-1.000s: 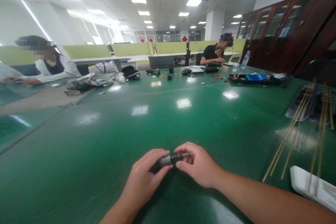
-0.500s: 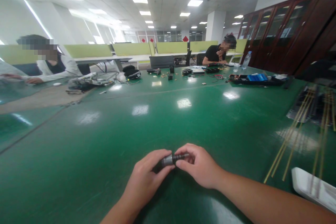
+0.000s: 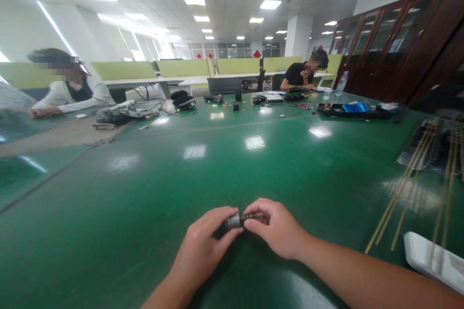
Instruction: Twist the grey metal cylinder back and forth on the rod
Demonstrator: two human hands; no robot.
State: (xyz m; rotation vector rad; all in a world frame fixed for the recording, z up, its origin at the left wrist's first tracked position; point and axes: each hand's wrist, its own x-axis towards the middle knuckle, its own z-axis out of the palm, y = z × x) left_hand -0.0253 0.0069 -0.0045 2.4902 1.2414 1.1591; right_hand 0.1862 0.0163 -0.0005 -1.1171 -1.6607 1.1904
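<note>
Left hand (image 3: 207, 237) and right hand (image 3: 281, 231) barely shifted, both pinching the cylinder (image 3: 232, 221). Likely rigid, light, slick; grip its thick left end.

green table (image 3: 282, 174) | far side: black pouch (image 3: 183, 101), black tray (image 3: 348, 114), clear bottle (image 3: 341, 85) | right: white object (image 3: 427, 255)

Handheld part (image 3: 233, 221) between left hand (image 3: 207, 237) and right hand (image 3: 279, 231), lower centre of the frame — table (image 3: 163, 169) beneath, rods (image 3: 418, 149) at right, tray (image 3: 416, 249) lower right, case (image 3: 339, 114) upper right with bottle (image 3: 341, 85) behind it — person (image 3: 96, 91) at upper left
</note>
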